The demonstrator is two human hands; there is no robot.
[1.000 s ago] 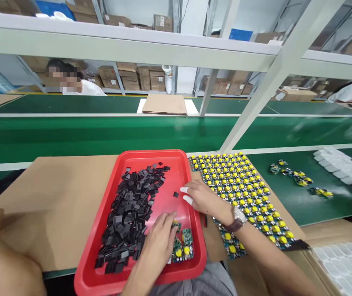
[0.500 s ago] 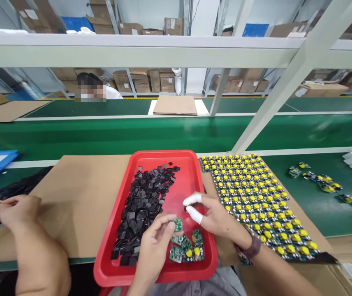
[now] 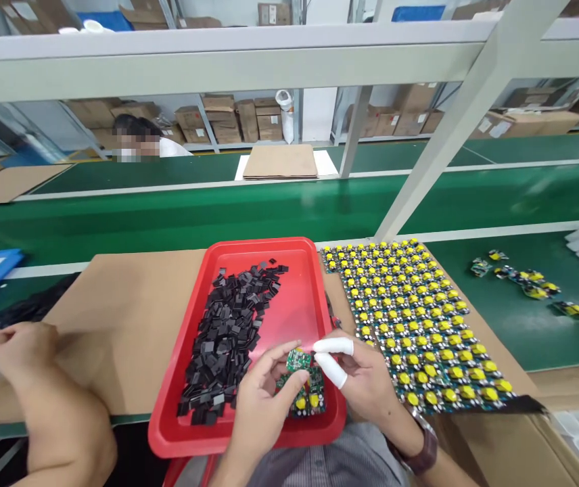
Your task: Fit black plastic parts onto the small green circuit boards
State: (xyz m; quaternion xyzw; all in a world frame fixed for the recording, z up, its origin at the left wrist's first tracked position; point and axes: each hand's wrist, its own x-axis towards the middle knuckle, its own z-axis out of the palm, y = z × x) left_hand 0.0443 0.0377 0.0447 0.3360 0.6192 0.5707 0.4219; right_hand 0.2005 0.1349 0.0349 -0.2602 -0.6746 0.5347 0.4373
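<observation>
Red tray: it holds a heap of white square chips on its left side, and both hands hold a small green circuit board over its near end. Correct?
Not quite. In the head view the chips heaped in the red tray are black, not white. The rest stands: left hand and right hand hold the small green circuit board over the near end.

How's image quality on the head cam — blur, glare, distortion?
Head view: even overhead light, soft shadows; mild sheen on the red tray; wide-angle bowing of the shelf beam; left hand, right hand and small green board sharp; far right edge soft.
</observation>
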